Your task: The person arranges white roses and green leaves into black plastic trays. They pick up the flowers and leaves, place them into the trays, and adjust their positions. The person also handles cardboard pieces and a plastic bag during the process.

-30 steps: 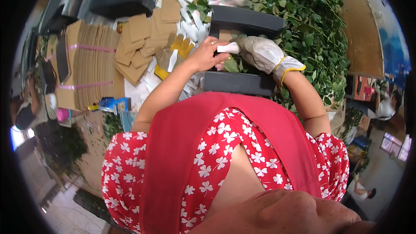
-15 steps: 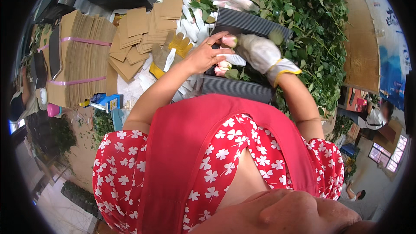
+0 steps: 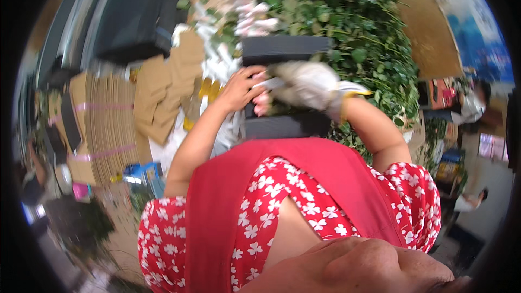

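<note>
My bare left hand (image 3: 242,88) curls its fingers over pale pink roses (image 3: 262,103), whose heads face it. A white mesh sleeve (image 3: 273,83) lies between the left fingers and my right hand. On my right hand (image 3: 309,82) is a whitish-grey work glove with a yellow-edged cuff. It rests over the rose stems; its fingers are smeared by motion and partly hidden. Both hands are between two black ribbed walls, a far one (image 3: 287,49) and a near one (image 3: 290,125), which flank the roses.
Leafy stems (image 3: 358,54) heap up at right, beside a row of sleeved pink roses (image 3: 251,5). White mesh sleeves (image 3: 220,57) and brown cardboard pieces (image 3: 163,87) lie left. Strapped cardboard (image 3: 108,125) stands farther left, below black boxes (image 3: 138,16). Another person (image 3: 472,103) is at far right.
The view has shifted and blurred. My left fingers have closed in on the rose heads, and my gloved right hand has come nearer to them, covering more of the stems.
</note>
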The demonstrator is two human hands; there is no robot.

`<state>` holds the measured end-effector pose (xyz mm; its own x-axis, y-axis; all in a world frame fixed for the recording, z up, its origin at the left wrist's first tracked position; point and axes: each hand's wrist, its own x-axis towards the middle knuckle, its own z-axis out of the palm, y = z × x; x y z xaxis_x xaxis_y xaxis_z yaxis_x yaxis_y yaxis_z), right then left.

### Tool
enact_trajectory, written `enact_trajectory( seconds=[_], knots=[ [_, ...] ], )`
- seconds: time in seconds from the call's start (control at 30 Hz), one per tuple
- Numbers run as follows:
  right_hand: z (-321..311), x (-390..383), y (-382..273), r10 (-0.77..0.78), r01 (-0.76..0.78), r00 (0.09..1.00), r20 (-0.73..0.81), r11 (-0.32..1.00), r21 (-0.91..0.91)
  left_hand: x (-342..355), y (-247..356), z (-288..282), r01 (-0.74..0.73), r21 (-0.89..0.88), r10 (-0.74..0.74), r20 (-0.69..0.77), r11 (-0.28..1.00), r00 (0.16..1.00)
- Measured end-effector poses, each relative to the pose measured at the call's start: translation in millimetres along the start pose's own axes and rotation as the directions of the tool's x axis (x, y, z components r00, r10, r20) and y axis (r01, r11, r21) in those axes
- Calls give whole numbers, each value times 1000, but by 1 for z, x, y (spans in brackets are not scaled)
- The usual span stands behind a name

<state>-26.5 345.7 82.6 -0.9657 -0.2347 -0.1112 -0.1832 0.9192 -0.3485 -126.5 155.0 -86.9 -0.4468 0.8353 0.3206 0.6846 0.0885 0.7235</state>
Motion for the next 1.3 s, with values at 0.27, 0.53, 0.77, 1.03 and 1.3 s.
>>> enact_trajectory(
  seconds=[0.27, 0.53, 0.77, 1.03, 1.3],
  knots=[
    [31, 37, -20, -31, 69, 970, 242, 986, -150, 2, 34, -15, 191, -349, -194, 26, 918, 981],
    [4, -86, 64, 383, -461, 867, -320, 859, -221, 9, 23, -5, 162, -75, -164, -20, 984, 986],
    [-91, -25, 152, 188, -379, 680, -709, 918, -120, 15, 27, -12, 190, -72, -188, 36, 979, 982],
    [-124, 115, 378, 692, -731, 681, -241, 623, -280, 25, 32, -19, 220, -60, -212, 119, 974, 970],
    [-282, 95, 364, 545, -597, 797, -259, 774, -209, 28, 42, -23, 243, -41, -235, 138, 969, 962]
  ],
)
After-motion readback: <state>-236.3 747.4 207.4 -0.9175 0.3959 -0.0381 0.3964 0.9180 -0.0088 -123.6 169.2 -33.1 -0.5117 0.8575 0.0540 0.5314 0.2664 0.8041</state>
